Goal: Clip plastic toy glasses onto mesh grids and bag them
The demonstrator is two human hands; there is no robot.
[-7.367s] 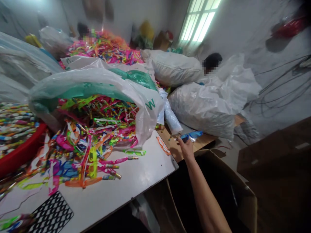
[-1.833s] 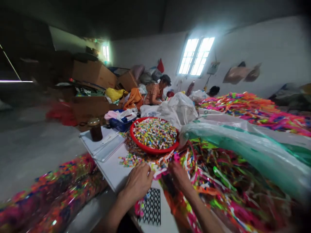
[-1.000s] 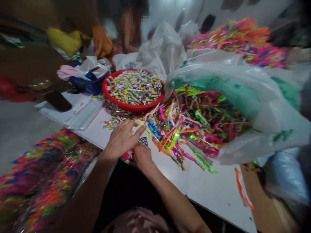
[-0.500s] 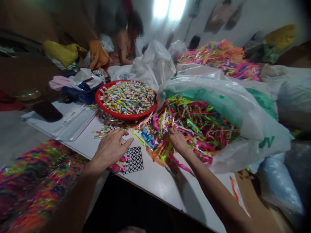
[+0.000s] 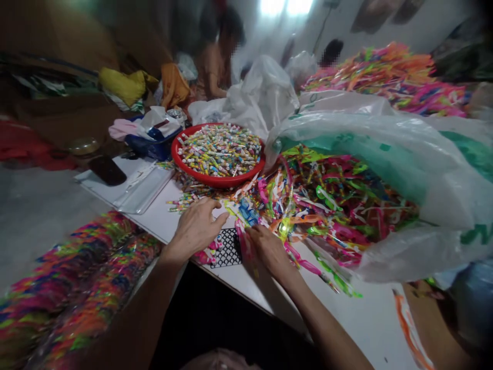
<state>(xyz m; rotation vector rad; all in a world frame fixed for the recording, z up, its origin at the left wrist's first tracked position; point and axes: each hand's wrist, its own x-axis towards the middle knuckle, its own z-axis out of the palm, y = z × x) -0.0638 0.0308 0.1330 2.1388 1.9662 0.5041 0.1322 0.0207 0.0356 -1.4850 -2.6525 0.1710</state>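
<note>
My left hand (image 5: 198, 228) is at the table's front edge with thumb and forefinger apart, and nothing shows between them. Beneath it lie pink pieces (image 5: 209, 253) on a black grid tray (image 5: 228, 250) with rows of round holes. My right hand (image 5: 269, 250) is closed on a slim pink plastic piece (image 5: 242, 237), which hangs over the tray's right side and is blurred at its lower end. Just beyond the hands, a loose pile of bright plastic pieces (image 5: 304, 205) spills out of a large white and green plastic bag (image 5: 389, 131).
A red basin (image 5: 217, 181) holds many small patterned tubes, with more scattered around it. A dark phone-like object (image 5: 108, 170) rests by a clear folder (image 5: 148, 190) on the white table (image 5: 246, 290). Colourful bundles (image 5: 100, 267) lie at lower left. A person (image 5: 215, 61) sits behind.
My right hand has moved from the pile toward the tray, bringing a pink plastic piece. My left hand stays by the tray. The view has turned slightly left.
</note>
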